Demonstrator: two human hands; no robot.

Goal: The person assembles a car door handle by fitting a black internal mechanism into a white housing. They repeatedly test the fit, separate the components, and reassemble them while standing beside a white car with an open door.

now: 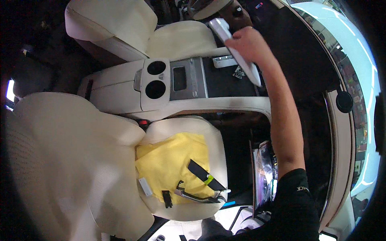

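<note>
My right hand (250,45), at the end of a bare forearm in a black sleeve, is closed on a long white and silver trim panel (246,66). The panel is held tilted above the front of the centre console (159,105). Below it, in the dark console tray, lie a small white open box (224,61) and a clump of small metallic pieces (239,72). My left hand is out of view.
On the near cream seat (215,140) a yellow cloth (169,154) lies under a black strip (205,174), a curved handle-like part (197,197), a black piece (167,199) and a small white box (145,186). A far seat (181,40) stands beyond the console.
</note>
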